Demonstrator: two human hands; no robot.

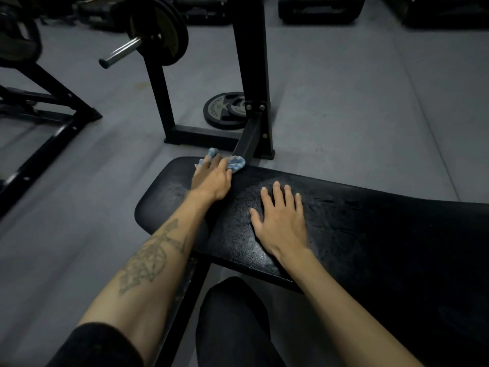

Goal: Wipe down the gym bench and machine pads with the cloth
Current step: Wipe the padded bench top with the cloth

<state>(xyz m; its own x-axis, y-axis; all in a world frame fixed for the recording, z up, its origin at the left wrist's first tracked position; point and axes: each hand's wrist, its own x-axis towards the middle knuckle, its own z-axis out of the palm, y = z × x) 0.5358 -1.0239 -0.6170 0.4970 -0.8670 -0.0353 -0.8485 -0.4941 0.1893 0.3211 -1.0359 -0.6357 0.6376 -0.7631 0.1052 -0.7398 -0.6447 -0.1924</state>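
Now cloth (pixel 234 163) lies under left hand (pixel 211 180).

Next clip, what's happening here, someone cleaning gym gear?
Yes. A person is wiping a black padded bench in a gym. The left hand presses a blue cloth against the far edge of the pad near its end, with the cloth bunched under the fingers. The right hand lies flat on the pad, fingers spread, holding nothing. Behind the bench, a weight plate lies on the grey floor beside a black rack frame.
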